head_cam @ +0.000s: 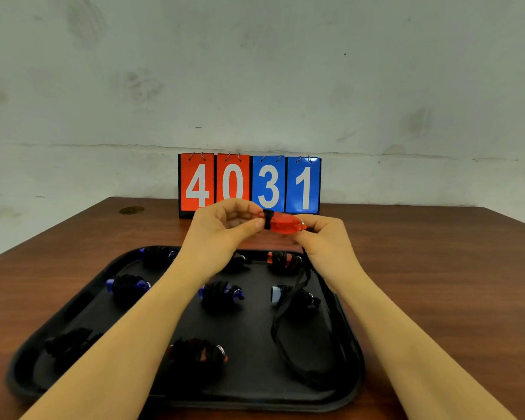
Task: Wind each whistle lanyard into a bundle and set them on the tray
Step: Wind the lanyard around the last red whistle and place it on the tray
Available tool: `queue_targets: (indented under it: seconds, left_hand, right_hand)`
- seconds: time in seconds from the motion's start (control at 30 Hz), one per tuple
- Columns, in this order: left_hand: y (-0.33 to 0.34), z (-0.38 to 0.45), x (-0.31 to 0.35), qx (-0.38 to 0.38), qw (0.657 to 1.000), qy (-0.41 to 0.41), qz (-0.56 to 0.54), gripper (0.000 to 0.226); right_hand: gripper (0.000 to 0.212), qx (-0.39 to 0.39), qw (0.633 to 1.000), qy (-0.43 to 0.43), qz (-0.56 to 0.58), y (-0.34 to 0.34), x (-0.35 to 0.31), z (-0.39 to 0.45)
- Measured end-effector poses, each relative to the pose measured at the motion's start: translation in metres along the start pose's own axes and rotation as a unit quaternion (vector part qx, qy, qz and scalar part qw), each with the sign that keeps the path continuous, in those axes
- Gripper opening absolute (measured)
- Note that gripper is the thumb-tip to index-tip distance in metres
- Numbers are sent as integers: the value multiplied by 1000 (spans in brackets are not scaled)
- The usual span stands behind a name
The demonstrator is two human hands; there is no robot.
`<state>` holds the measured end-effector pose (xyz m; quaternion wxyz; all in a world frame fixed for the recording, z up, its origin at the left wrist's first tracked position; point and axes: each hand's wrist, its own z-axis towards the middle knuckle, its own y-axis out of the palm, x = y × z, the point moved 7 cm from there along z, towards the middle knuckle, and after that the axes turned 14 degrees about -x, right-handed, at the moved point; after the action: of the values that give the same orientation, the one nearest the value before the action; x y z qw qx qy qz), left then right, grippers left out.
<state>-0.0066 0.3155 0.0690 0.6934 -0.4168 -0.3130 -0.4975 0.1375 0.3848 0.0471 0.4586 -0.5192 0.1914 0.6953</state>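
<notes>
Nearest, at lower centre, the black tray (350, 386) carries wound bundles, and the loose black lanyard (281, 325) trails over its right side, rising toward the hands (its upper run passes behind the right wrist). Beyond, at frame centre, the red whistle (284, 223) lies with its long axis left to right, pinched at either end between left hand (225, 227) and right hand (326, 236), both equally near. Winding has evidently just begun: one turn shows.

We count eight wound black-cord whistle bundles (221, 294) on one black plastic tray (350, 371). We see one unwound red plastic whistle (284, 223) and four number cards (249, 183).
</notes>
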Motion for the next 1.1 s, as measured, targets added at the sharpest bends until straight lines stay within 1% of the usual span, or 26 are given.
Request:
queue_targets:
  seconds: [0.1, 0.23, 0.37, 0.5, 0.63, 0.67, 0.7, 0.73, 0.77, 0.8, 0.83, 0.9, 0.97, 1.1]
  left_hand:
    - [-6, 1, -4, 37, 999, -8, -26, 17]
    - [-11, 1, -9, 69, 997, -23, 8, 14]
    - [-14, 2, -10, 85, 995, -31, 50, 11]
    - [-18, 3, -11, 98, 990, -38, 92, 12]
    - [-19, 3, -12, 100, 988, -40, 115, 12]
    - [-19, 3, -12, 99, 987, -41, 124, 12]
    - [-19, 4, -12, 98, 985, -40, 136, 12]
    - [-19, 4, -11, 96, 983, -39, 150, 12]
    - [-17, 4, -11, 94, 982, -38, 162, 13]
    - [-17, 4, -10, 91, 980, -38, 170, 13]
    - [-16, 4, -10, 87, 980, -39, 174, 13]
    - [-15, 4, -9, 79, 980, -41, 180, 12]
    - [-12, 4, -8, 68, 979, -42, 188, 12]
    - [-7, 3, -7, 41, 981, -34, 187, 12]
  right_hand:
    - [10, -31, 999, -17, -9, 11, -4, -2]
    - [9, -71, 995, -23, -73, 24, -7, -4]
    - [7, -81, 994, -33, -72, 25, -15, -7]
    - [11, -91, 993, -32, -62, 26, -21, -9]
    - [11, -92, 991, -38, -90, 23, -26, -9]
    - [10, -83, 988, -42, -120, 23, -27, -9]
    - [9, -65, 978, -63, -187, 22, -31, -9]
    - [9, -37, 954, -102, -280, 22, -38, -10]
    - [11, -10, 920, -149, -363, 25, -43, -12]
    - [17, 8, 890, -188, -416, 29, -47, -14]
    - [22, 18, 874, -207, -439, 31, -47, -16]
    - [25, 29, 870, -210, -445, 31, -45, -16]
    - [19, 32, 874, -194, -444, 29, -43, -15]
    - [19, 49, 882, -186, -430, 24, -41, -14]
